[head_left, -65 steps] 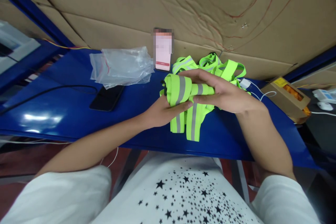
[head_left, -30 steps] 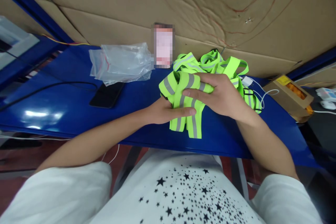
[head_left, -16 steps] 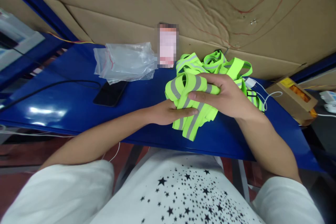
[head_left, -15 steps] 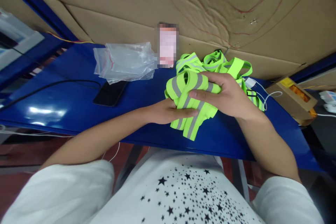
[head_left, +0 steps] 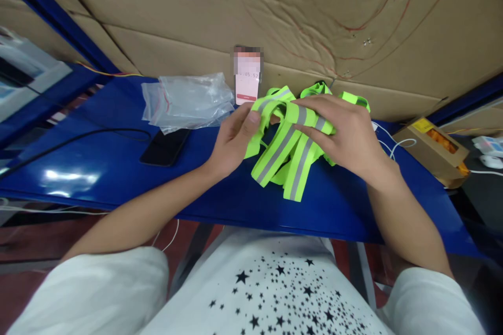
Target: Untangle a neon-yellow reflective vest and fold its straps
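Both hands are on a bundle of neon-yellow reflective strap with a grey stripe along its middle. My left hand pinches a loop of it on the left, thumb on top. My right hand grips the folded strap from the right, between thumb and fingers. Two flat lengths hang down from the bundle toward the table's front edge. More neon-yellow straps lie in a heap behind, partly hidden by my right hand.
On the blue table, clear plastic bags overlap a dark phone. A lit phone leans on the cardboard wall. A cardboard box with orange contents and a white cable are at right.
My left hand has moved up from under the strap to its upper left loop. The bundle has opened out, and its hanging lengths have spread apart. My right hand keeps its grip.
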`<state>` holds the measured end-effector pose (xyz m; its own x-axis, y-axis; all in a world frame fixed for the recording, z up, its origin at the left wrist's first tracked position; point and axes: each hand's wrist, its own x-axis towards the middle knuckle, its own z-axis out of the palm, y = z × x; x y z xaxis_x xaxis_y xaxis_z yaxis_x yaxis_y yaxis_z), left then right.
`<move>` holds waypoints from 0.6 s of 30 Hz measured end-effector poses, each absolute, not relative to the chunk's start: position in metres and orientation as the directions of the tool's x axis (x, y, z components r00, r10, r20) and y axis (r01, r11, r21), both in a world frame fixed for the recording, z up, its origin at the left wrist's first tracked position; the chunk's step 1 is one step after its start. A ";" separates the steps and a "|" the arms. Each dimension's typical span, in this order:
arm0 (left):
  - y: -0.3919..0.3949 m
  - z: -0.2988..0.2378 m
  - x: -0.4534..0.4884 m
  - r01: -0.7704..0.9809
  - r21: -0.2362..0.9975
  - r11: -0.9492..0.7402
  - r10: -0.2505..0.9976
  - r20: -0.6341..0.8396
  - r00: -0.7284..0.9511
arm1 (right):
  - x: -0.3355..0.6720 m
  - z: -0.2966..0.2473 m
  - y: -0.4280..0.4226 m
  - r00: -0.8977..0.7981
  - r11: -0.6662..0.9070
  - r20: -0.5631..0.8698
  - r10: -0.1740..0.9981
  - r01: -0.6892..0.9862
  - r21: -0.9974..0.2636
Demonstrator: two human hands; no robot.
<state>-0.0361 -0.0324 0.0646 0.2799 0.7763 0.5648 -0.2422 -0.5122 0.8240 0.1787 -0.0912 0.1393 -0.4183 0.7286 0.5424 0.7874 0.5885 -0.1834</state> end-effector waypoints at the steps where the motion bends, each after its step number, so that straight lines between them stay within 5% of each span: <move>1: -0.031 0.064 -0.036 -0.268 0.825 -0.498 0.788 0.559 0.256 | 0.179 0.139 -0.091 -0.430 0.594 0.535 0.727 0.784 -0.178; 13: -0.034 0.067 -0.032 -0.335 0.903 -0.269 0.870 0.377 0.317 | 0.177 0.124 -0.085 -0.545 0.657 0.452 0.706 0.742 -0.131; 18: -0.028 0.068 -0.035 -0.429 0.903 0.010 0.877 0.198 0.438 | 0.179 0.125 -0.084 -0.564 0.645 0.442 0.697 0.763 -0.045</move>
